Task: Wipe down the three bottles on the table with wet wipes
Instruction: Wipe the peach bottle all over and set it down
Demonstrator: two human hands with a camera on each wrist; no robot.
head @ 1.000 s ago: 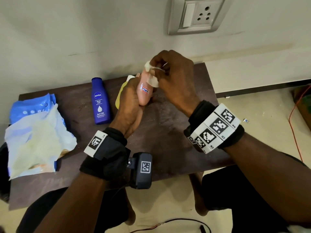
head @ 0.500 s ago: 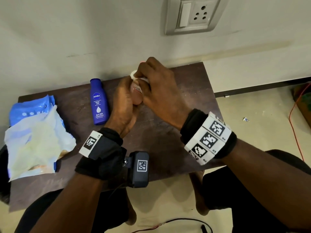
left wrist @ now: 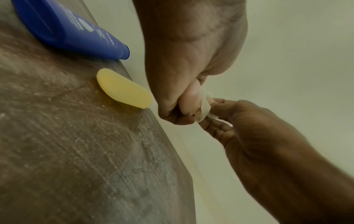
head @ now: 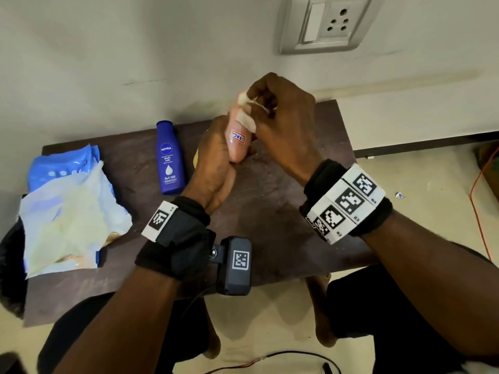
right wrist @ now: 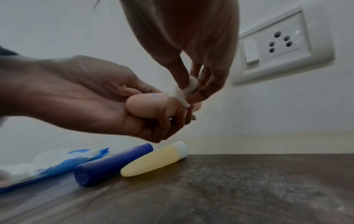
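Head view, with both wrist views: the left hand point(head: 216, 160) holds a pink bottle point(head: 237, 139) above the dark tabletop point(head: 270, 201), fingers curled round its lower body, the bottle tilted with its top away from the person. The right hand point(head: 280, 122) pinches a small white wipe point(head: 247, 118) between thumb and fingertips and presses it against the upper part of the pink bottle; in the right wrist view the wipe point(right wrist: 184, 92) is bunched round the bottle's neck, just beyond the left hand's fingers point(right wrist: 162, 119).

A blue bottle point(head: 170, 160) lies on its side on the tabletop to the left of the left hand, its label facing up. A yellow bottle point(right wrist: 155, 159) with a white cap lies just beside the blue one, on its right, largely hidden behind the left hand in the head view; whether the two touch cannot be told. Both point their caps toward the wall.

At the left end of the tabletop lies a blue wipe packet point(head: 59, 171) with loose pale sheets point(head: 67, 220) spread over it. A wall socket point(head: 326, 22) is mounted above.
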